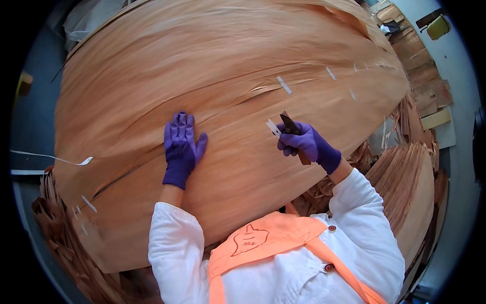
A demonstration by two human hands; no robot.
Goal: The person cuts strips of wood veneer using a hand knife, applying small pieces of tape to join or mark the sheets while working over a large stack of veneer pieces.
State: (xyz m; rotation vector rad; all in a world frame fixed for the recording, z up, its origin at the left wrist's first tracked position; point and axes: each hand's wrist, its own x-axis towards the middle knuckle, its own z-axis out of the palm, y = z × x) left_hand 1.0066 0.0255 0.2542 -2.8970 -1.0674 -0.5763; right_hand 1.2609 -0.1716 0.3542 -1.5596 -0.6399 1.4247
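A wide sheet of tan wood veneer point(243, 172) spreads before me, with a long split running across it. My left hand point(181, 144), in a purple glove, lies flat on the sheet beside the split, fingers stretched out and together. My right hand point(304, 142), gloved alike, is closed on a dark knife-like tool point(289, 124) whose pointed end sticks up past the fingers. A short piece of white tape point(273, 128) shows at the fingertips of that hand. Short white tape strips point(284, 85) cross the split to the right, and others point(89, 203) sit near the sheet's left end.
A loose white strip point(76, 161) curls over the left edge of the sheet. Torn veneer scraps point(61, 243) hang at the lower left. Stacked veneer point(405, 187) stands at the right, with flat wood pieces point(425, 76) on the floor beyond. Clear plastic point(91, 20) lies at the far left.
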